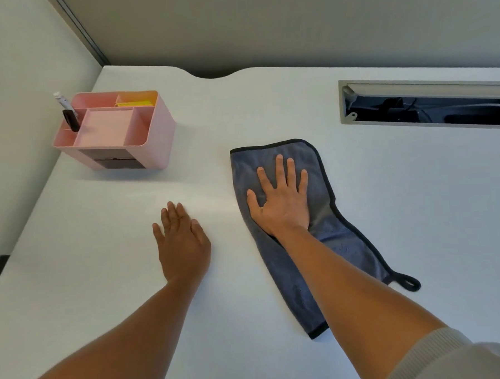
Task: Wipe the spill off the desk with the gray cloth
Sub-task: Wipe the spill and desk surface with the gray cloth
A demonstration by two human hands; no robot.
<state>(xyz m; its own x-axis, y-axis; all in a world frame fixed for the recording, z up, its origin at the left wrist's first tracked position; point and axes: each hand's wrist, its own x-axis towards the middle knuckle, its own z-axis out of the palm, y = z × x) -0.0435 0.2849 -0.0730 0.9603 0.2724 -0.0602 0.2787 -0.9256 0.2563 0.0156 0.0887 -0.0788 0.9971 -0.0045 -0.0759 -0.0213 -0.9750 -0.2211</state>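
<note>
Pink organizer [118, 129] sits far left on the white counter [418, 209]. Left hand [183, 242] lies flat on the bare surface, fingers straight. Just right, the right hand [282, 200] presses the gray cloth [341, 242] mid-counter, fingers spread wide.

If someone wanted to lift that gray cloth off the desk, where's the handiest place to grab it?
Probably the small hanging loop at the gray cloth's near right corner, pinched from the right. It juts out clear of the right hand pressing flat on the far end.
</note>
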